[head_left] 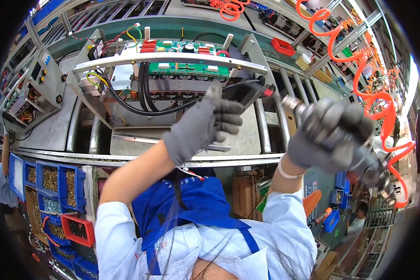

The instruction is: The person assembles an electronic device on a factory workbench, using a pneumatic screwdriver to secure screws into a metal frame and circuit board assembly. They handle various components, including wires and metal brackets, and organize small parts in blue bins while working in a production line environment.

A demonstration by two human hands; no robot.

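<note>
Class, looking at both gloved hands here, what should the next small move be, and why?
Perhaps rest the left hand on the metal frame to steady it: that hand is open, looks empty and is near the frame, while the right hand holds a tool.

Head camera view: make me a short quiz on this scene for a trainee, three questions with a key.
1. Multiple choice: which hand holds the tool? A: left, B: right, C: neither.
2. True or false: the left hand is bare.
3. Fill the gap: the coiled hose at the picture's right is coloured ____.

Key:
1. B, the right hand.
2. False; it wears a gray glove.
3. Orange.
</note>
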